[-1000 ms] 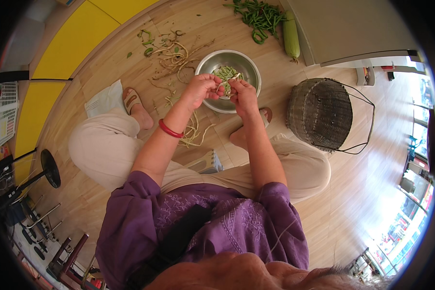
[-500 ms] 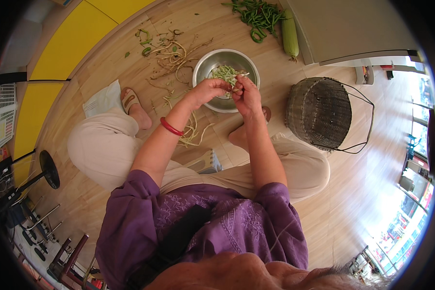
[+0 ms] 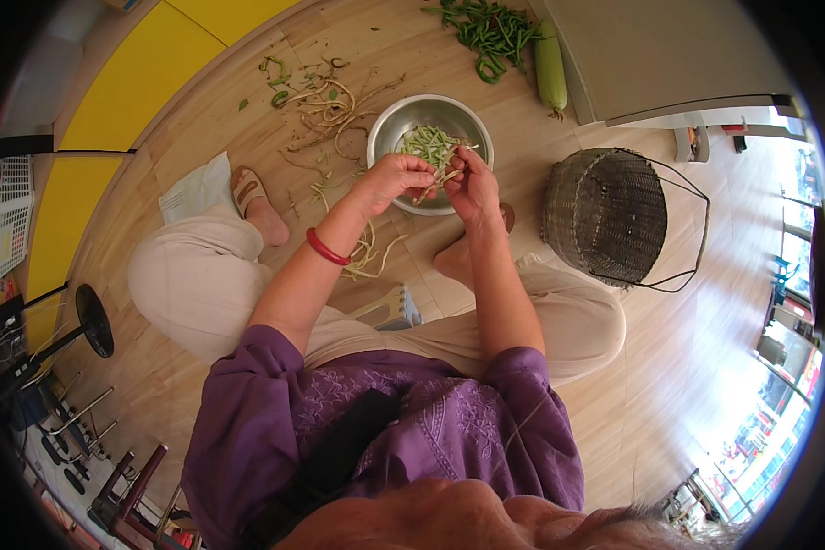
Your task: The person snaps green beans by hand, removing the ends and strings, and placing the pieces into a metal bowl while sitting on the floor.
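Note:
My left hand (image 3: 396,181) and my right hand (image 3: 473,186) meet above the near part of a steel bowl (image 3: 381,128) on the floor. Pale green long beans (image 3: 445,176) are pinched between the fingers of both hands. Cut green bean pieces (image 3: 425,142) lie in a heap inside the bowl, partly hidden behind my hands. To the bowl's left, long pale beans (image 3: 335,112) are strewn over the floor, and several more (image 3: 365,259) lie below my left wrist, which wears a red bangle (image 3: 326,247).
A dark woven basket (image 3: 568,206) with a wire handle stands right of the bowl. Green peppers (image 3: 486,32) and a long pale green gourd (image 3: 550,69) lie at the far right by a cabinet (image 3: 669,55). White paper (image 3: 199,191) lies beside my left foot. Yellow cabinet doors (image 3: 137,73) line the left.
My hands have shifted slightly, and more of the pale beans now shows between my fingers. Both hands stay above the bowl.

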Tool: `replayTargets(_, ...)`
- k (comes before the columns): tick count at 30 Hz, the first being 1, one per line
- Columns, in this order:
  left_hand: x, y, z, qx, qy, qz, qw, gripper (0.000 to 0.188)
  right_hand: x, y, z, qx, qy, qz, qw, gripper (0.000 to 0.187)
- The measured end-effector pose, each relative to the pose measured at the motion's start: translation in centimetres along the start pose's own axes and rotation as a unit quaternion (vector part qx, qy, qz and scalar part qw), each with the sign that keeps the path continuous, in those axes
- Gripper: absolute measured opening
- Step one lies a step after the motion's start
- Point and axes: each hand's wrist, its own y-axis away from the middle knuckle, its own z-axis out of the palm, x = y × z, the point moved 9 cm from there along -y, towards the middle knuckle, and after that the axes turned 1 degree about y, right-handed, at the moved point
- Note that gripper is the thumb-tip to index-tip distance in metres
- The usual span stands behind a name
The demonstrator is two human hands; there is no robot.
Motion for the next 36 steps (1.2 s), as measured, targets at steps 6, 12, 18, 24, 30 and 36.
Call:
replayTargets(6,-0.1,0.1,-1.5,0.079,0.047,0.006,0.996,0.013,0.7,1.3,1.9,0.023,0.193,0.032,0.980,0.012)
replayTargets(12,0.1,-0.2,-3.0,0.096,0.173,0.036,0.980,0.011,0.3,1.7,3.3,-0.018,0.177,0.001,0.984,0.015)
replayTargets(18,0.7,0.2,-4.2,0.111,0.174,0.033,0.978,0.011,0.7,1.2,2.1,-0.030,0.227,0.010,0.973,0.012)
replayTargets(24,1.0,0.8,-1.9,0.087,0.079,0.001,0.993,0.010,0.5,1.4,3.3,-0.019,0.291,-0.015,0.956,0.016)
replayTargets(30,-0.7,0.4,-1.8,0.090,0.078,-0.038,0.992,0.011,0.1,1.6,3.3,0.025,0.283,-0.046,0.958,0.011)
replayTargets(36,-0.6,0.1,-1.4,0.060,0.139,-0.041,0.988,0.013,-0.7,1.1,2.0,0.047,0.242,-0.056,0.967,0.010)
